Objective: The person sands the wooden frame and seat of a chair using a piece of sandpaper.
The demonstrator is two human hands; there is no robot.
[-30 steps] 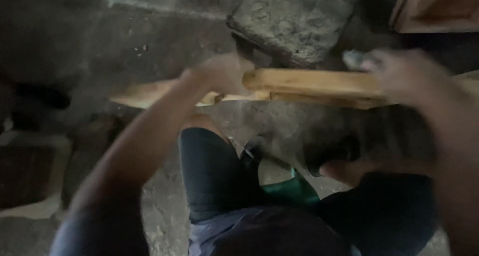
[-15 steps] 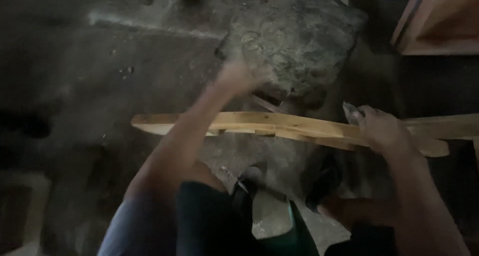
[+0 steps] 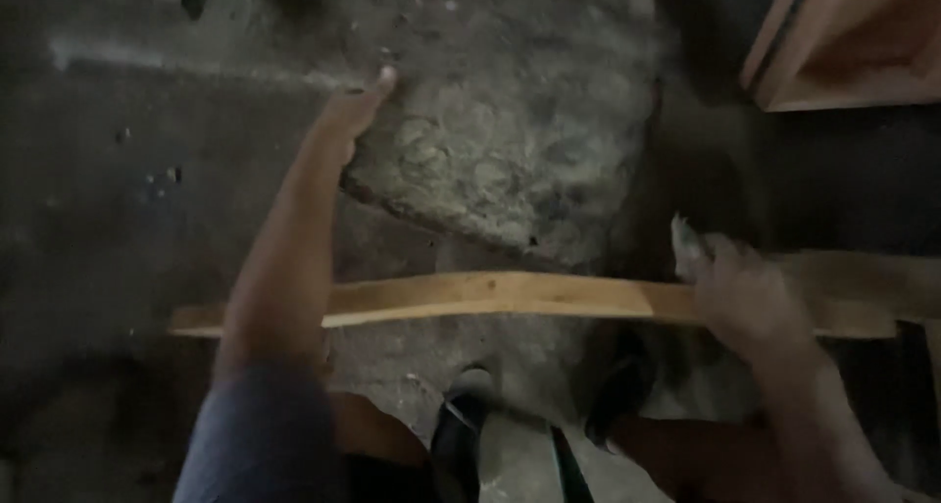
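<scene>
The left hand (image 3: 353, 106) has reached the stone slab (image 3: 510, 160), leaving the wooden strip (image 3: 490, 295).

One wooden strip (image 3: 490, 295), one stone slab (image 3: 510, 160)

The person's arms were bare from the upper arm down, with no watch, band or glove to be seen. A short sleeve (image 3: 257, 434) of dull blue-grey cloth covered the left upper arm, its hem soft and blurred. Both hands, the left hand (image 3: 353, 111) and the right hand (image 3: 745, 292), were bare and ringless as far as the dim, smeared picture showed. Dark shorts (image 3: 368, 478) showed at the bottom edge. On the feet were dark sandals (image 3: 461, 434), their straps black, one sole edged in a greenish tint.
</scene>
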